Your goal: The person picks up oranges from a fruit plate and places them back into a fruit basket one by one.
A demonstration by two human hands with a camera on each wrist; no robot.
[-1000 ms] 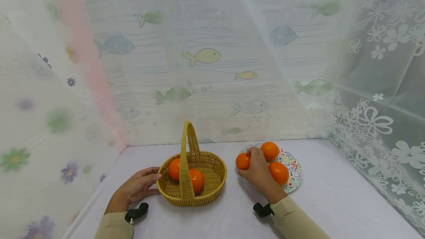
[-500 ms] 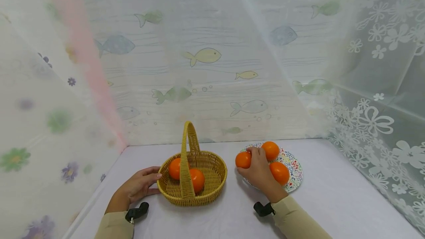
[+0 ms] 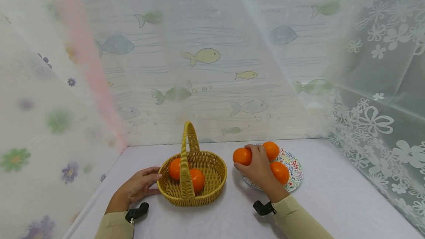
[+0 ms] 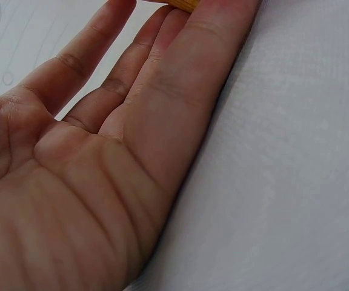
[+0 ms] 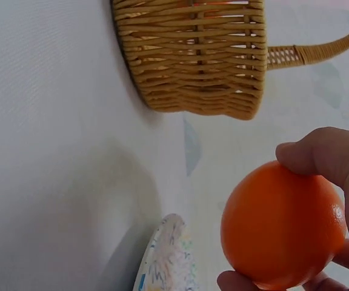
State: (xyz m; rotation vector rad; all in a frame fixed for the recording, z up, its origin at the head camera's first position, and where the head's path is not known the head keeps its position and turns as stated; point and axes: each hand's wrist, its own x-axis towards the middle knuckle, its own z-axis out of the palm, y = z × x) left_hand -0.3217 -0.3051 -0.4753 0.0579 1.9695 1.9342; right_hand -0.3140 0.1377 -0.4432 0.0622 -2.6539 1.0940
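Note:
My right hand [image 3: 260, 169] holds a smooth, shiny orange [image 3: 242, 156] between thumb and fingers, over the left edge of a colour-speckled plate [image 3: 295, 170]. In the right wrist view that orange [image 5: 283, 227] hangs clear of the plate's rim [image 5: 169, 260]. Two more oranges, a far one [image 3: 271, 151] and a near one [image 3: 280, 173], stay on the plate. My left hand [image 3: 141, 185] rests at the left side of a yellow wicker basket [image 3: 207, 198], its relaxed fingers touching the wall. Inside the basket lie two oranges, partly hidden by the tall handle [image 3: 186, 158].
A white cloth [image 3: 232, 217] covers the table, with basket and plate standing side by side. Fish-patterned sheeting [image 3: 212, 95] hangs behind the far edge, and flowered curtains flank both sides. Each wrist wears a small black camera.
The orange in my right hand has risen off the plate and shifted slightly left. My left hand and the basket stay where they were.

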